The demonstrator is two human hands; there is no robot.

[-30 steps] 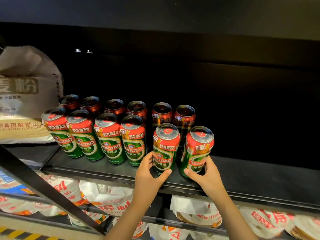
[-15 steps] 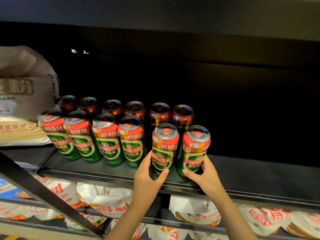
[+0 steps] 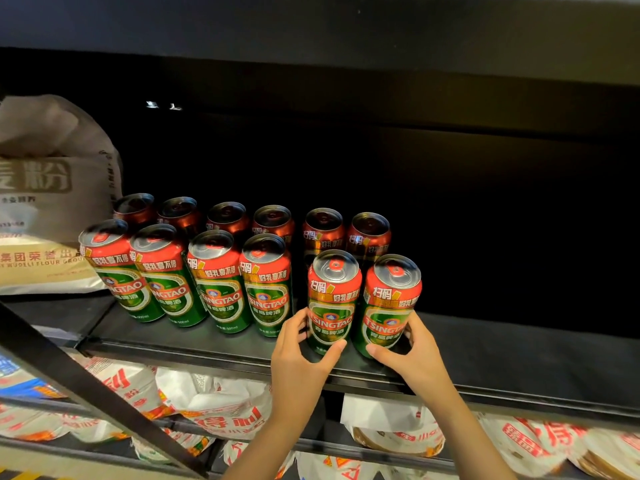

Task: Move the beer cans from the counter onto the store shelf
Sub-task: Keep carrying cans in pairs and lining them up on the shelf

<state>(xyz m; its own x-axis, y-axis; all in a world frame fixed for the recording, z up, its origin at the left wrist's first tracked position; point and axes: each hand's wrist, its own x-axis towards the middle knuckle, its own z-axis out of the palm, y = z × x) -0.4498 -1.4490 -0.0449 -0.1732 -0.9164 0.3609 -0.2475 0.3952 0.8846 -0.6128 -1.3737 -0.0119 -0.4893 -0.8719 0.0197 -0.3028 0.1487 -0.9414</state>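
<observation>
**A:** What changed?

**B:** Barely anything. Your left hand (image 3: 301, 355) still grips the left can (image 3: 333, 299) and your right hand (image 3: 412, 355) the right can (image 3: 389, 304), thumbs in front. Both cans have stayed upright at the shelf (image 3: 519, 348) front edge, so this pair looks placed and ready to let go.

**A:** And the count, front to back?

**B:** Two cans in your hands, four more in the front row (image 3: 194, 275), six in the back row (image 3: 249, 220): twelve. One flour sack (image 3: 52, 188) stands far left.
</observation>
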